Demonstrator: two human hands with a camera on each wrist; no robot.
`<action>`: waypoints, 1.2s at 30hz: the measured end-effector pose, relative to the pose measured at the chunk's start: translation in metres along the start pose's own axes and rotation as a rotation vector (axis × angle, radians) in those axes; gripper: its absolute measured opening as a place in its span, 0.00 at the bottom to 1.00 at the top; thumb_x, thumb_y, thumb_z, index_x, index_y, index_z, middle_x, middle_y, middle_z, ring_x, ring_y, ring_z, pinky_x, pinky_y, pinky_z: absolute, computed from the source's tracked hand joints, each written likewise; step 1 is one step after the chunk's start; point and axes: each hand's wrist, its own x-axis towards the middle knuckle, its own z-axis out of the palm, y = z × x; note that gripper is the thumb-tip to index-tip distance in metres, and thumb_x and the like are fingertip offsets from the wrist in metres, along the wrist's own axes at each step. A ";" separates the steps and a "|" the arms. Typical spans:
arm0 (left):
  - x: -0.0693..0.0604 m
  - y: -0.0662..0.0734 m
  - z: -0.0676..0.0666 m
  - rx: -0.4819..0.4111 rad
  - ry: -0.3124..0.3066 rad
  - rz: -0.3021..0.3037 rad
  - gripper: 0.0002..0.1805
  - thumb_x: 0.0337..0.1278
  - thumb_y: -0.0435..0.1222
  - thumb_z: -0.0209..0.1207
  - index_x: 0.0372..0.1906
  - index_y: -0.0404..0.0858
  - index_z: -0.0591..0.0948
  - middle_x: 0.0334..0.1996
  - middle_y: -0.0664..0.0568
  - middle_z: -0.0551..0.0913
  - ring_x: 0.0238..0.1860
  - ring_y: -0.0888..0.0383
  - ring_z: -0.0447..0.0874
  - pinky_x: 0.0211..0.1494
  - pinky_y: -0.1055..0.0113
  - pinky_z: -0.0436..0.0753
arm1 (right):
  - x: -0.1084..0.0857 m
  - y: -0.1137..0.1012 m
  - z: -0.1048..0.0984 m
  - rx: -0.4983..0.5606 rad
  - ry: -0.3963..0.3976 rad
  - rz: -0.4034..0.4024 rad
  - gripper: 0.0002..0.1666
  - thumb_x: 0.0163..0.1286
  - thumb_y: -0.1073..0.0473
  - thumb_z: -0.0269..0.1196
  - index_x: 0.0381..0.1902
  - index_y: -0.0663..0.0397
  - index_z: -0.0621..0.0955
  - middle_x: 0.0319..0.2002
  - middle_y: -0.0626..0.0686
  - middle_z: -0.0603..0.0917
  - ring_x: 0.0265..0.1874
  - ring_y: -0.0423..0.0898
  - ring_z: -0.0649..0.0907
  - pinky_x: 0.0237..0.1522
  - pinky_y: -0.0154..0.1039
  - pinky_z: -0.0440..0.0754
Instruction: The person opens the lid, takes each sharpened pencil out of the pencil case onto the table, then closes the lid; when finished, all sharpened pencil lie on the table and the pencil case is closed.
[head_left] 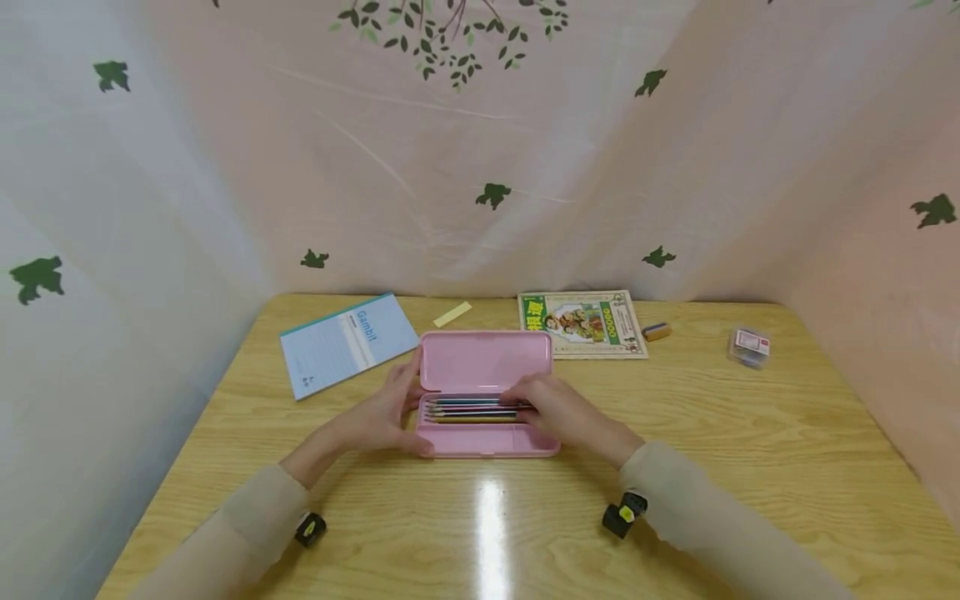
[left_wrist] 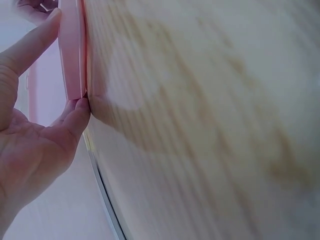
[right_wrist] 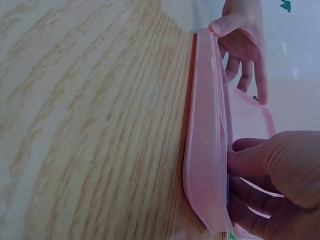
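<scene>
Several slim pencils [head_left: 468, 412], head view, side by side in the rear compartment of an open pink pencil case [head_left: 468, 440], lid [head_left: 486, 361] swung back on the far side, tips leftward, all resting on the wooden table [head_left: 405, 517]. Left hand [head_left: 378, 414] spread wide over the left end, thumb at the near corner, fingers behind; right hand [head_left: 555, 408] reaching in at the opposite end, thumb and fingers curled narrowly about the right ends of the pencils. Round about: blue notebook [head_left: 345, 346] to the left, yellow strip [head_left: 452, 314] and illustrated booklet [head_left: 577, 325] beyond, small tan block [head_left: 657, 332] just beside the booklet, clear box [head_left: 748, 347] farther right. Left wrist view: pink end wall held between thumb and fingertips, at opposite corners. Right wrist view: near wall in profile, right thumb and fingers dipping behind the rim; fingertips hidden, hence firmness of the pinch impossible to tell. Judged from the thin, glossy walls: light, fairly stiff plastic, apt to skid on smooth wood; best steadied low at the ends, clear of the hinge. Pencils presumably light, rigid, prone to roll, fragile at the points; take hold along the shafts, away from the tips.
</scene>
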 end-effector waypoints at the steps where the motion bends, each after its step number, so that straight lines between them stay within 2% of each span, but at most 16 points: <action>1: 0.000 0.000 0.000 0.007 -0.002 -0.002 0.80 0.41 0.37 0.81 0.80 0.54 0.25 0.73 0.41 0.43 0.70 0.45 0.68 0.75 0.53 0.65 | 0.000 0.000 0.001 0.000 0.003 -0.002 0.17 0.63 0.72 0.71 0.50 0.60 0.87 0.43 0.53 0.88 0.44 0.47 0.85 0.50 0.44 0.86; 8: -0.001 0.002 0.001 0.022 -0.002 -0.022 0.80 0.41 0.37 0.82 0.80 0.51 0.25 0.72 0.38 0.44 0.69 0.44 0.70 0.75 0.52 0.64 | 0.000 0.000 0.003 -0.010 -0.003 -0.018 0.16 0.63 0.72 0.70 0.49 0.59 0.88 0.43 0.53 0.88 0.44 0.46 0.85 0.50 0.43 0.86; 15: 0.000 -0.001 0.003 0.060 0.002 -0.003 0.81 0.41 0.40 0.81 0.79 0.50 0.24 0.72 0.38 0.44 0.72 0.46 0.65 0.78 0.49 0.57 | -0.001 -0.002 0.003 -0.067 -0.011 -0.064 0.15 0.65 0.72 0.68 0.49 0.58 0.88 0.43 0.53 0.87 0.44 0.47 0.84 0.52 0.44 0.85; 19: -0.003 -0.002 0.001 0.026 0.006 -0.010 0.81 0.41 0.38 0.82 0.80 0.52 0.24 0.71 0.38 0.44 0.70 0.44 0.68 0.77 0.50 0.61 | 0.001 -0.005 0.006 -0.068 -0.015 -0.084 0.17 0.65 0.72 0.68 0.51 0.59 0.87 0.42 0.53 0.87 0.43 0.47 0.84 0.50 0.44 0.85; 22: -0.006 -0.002 0.000 0.004 0.009 -0.014 0.81 0.40 0.37 0.82 0.80 0.52 0.24 0.71 0.38 0.45 0.69 0.43 0.69 0.75 0.51 0.64 | 0.003 -0.006 0.008 -0.064 -0.020 -0.072 0.18 0.66 0.72 0.68 0.53 0.59 0.86 0.42 0.52 0.86 0.43 0.46 0.83 0.50 0.42 0.85; 24: -0.007 0.000 -0.001 0.026 0.006 -0.016 0.81 0.41 0.38 0.82 0.80 0.51 0.24 0.71 0.39 0.45 0.72 0.45 0.63 0.76 0.50 0.63 | 0.004 -0.006 0.009 -0.069 -0.020 -0.064 0.19 0.66 0.71 0.68 0.54 0.59 0.86 0.42 0.52 0.86 0.42 0.46 0.83 0.50 0.43 0.85; 29: -0.003 0.003 -0.001 0.056 -0.001 -0.020 0.80 0.42 0.40 0.81 0.80 0.51 0.25 0.72 0.40 0.45 0.73 0.46 0.58 0.78 0.50 0.60 | 0.005 -0.005 0.006 -0.072 -0.021 -0.031 0.16 0.65 0.71 0.68 0.50 0.58 0.88 0.41 0.52 0.85 0.43 0.47 0.83 0.51 0.45 0.84; 31: -0.001 0.005 -0.001 0.031 -0.003 -0.020 0.80 0.42 0.38 0.81 0.80 0.51 0.25 0.71 0.39 0.45 0.72 0.44 0.64 0.77 0.51 0.61 | 0.005 -0.004 0.004 -0.074 -0.021 -0.024 0.15 0.65 0.71 0.69 0.49 0.57 0.88 0.41 0.52 0.85 0.43 0.48 0.83 0.51 0.45 0.84; 36: 0.001 0.007 -0.002 0.008 -0.009 -0.026 0.81 0.40 0.36 0.82 0.80 0.50 0.25 0.71 0.39 0.44 0.71 0.44 0.67 0.76 0.53 0.62 | 0.005 -0.004 0.004 -0.072 -0.017 -0.006 0.14 0.63 0.72 0.70 0.46 0.58 0.88 0.40 0.51 0.85 0.41 0.47 0.83 0.49 0.44 0.85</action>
